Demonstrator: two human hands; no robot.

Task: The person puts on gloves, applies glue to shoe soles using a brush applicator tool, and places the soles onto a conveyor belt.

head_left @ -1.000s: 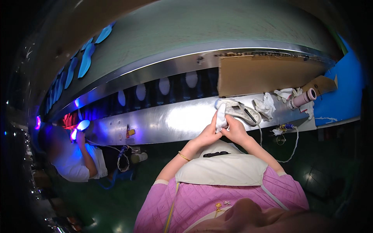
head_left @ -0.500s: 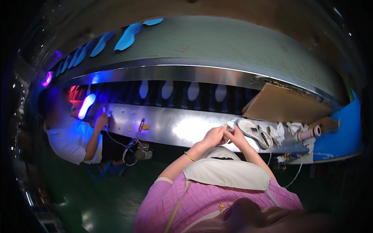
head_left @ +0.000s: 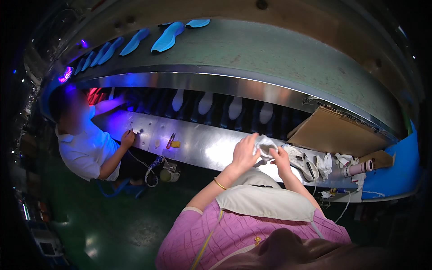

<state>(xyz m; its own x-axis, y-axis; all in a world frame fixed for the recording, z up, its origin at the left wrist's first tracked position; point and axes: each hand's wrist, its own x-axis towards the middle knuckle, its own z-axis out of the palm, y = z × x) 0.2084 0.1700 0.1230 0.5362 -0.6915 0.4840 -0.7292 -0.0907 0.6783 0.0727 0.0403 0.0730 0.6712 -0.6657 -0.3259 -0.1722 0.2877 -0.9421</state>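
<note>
Wiping looks like the step in hand. From the head view, the left hand (head_left: 244, 152) and the right hand (head_left: 280, 158) are both closed on a crumpled white cloth (head_left: 264, 146), held just above the shiny metal counter (head_left: 202, 145). The cloth is soft and bunched; what it wraps, if anything, cannot be told. Judged from this, the next move calls for a firm grip and a clear spot on the counter. Just to the right lie a pale shoe sole (head_left: 300, 157), more rags (head_left: 325, 164) and a pinkish roll (head_left: 360, 168), beside a flat brown cardboard sheet (head_left: 335, 135). Blue insoles (head_left: 167, 38) line the green belt (head_left: 279, 58) above. A co-worker (head_left: 87, 146) sits far left.
</note>
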